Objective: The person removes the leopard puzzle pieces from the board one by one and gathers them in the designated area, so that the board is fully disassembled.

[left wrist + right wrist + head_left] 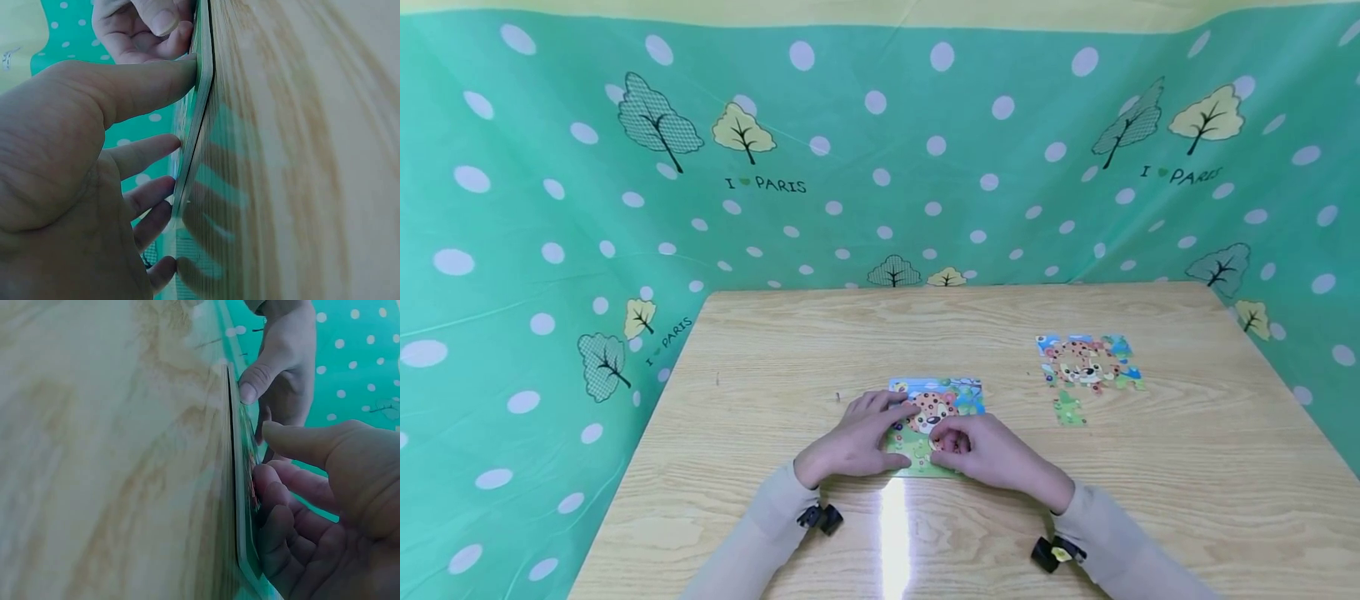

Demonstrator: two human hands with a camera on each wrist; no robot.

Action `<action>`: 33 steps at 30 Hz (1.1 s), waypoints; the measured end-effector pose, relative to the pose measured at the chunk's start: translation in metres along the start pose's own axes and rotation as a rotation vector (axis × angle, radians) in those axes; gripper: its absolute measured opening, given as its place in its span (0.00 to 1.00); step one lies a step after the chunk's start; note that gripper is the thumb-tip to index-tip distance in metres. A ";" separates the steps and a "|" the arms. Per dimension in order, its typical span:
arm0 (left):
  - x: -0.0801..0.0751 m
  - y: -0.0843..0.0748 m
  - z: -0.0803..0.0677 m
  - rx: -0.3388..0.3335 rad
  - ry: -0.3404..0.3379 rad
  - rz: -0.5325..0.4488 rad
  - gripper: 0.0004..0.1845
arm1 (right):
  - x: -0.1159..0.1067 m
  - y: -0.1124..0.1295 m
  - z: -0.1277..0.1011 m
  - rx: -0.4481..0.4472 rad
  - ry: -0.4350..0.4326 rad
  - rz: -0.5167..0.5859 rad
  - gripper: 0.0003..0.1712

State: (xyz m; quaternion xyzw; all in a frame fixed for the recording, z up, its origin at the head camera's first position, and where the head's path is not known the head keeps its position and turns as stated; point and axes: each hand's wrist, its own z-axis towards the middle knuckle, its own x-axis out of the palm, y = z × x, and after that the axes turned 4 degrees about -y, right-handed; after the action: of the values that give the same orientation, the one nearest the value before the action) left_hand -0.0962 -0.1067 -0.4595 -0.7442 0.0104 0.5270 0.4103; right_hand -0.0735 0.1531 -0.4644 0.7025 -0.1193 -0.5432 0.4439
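A flat puzzle board [917, 470] with a cartoon leopard, blue sky and green grass lies on the table. My left hand [865, 437] rests spread at its left side, with thumb and fingertips touching the board; the left wrist view shows the thumb [144, 87] across its near edge. My right hand [988, 450] is over the lower right of the board. Its fingers [275, 506] are curled against the picture and the thumb stands apart from them; no piece shows between them. Both hands cover parts of the picture.
Right of the board lies a partly joined set of puzzle pieces [1082, 364] with another leopard face. Just below it is a green joined bit of puzzle [1070, 410]. A green dotted cloth [880, 150] hangs behind the wooden table [760, 350].
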 end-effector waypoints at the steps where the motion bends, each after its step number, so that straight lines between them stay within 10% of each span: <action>1: 0.000 0.000 0.000 0.002 -0.002 -0.001 0.40 | 0.000 0.000 0.000 0.003 0.004 -0.001 0.15; 33: 0.001 0.001 0.001 0.024 -0.006 0.000 0.40 | 0.004 0.014 0.009 0.137 0.016 -0.061 0.19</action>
State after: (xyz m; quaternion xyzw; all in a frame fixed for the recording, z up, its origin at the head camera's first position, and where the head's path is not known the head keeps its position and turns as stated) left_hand -0.0976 -0.1066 -0.4610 -0.7377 0.0155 0.5292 0.4189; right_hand -0.0760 0.1380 -0.4566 0.7389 -0.1311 -0.5414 0.3791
